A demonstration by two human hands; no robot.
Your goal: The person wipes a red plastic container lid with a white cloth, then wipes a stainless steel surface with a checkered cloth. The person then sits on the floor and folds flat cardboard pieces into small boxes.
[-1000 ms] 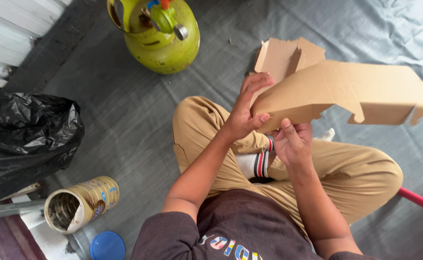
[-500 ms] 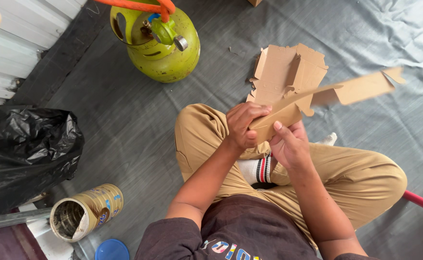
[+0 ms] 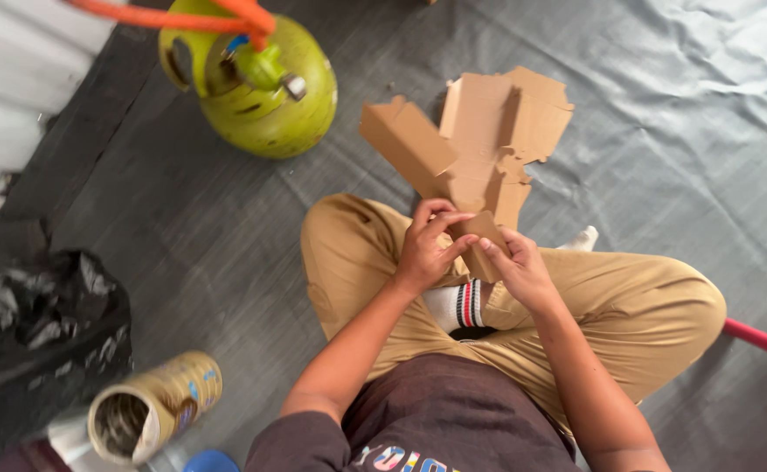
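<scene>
Both hands, left hand and right hand, apparently pinch the cardboard piece's lower edge above open tarp.

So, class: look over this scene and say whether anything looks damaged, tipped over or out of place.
The cardboard held by both hands, left hand and right hand, has ragged, torn edges. A tin can lies tipped on its side on the floor, open end showing.

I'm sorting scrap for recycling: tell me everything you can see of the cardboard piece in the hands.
The cardboard piece is plain brown, flattened and irregular, with torn edges, fold creases and several flaps. It stands tilted above the crossed legs, one flap jutting left. Its lower end is gripped by the left hand and right hand; nothing else touches it.
</scene>
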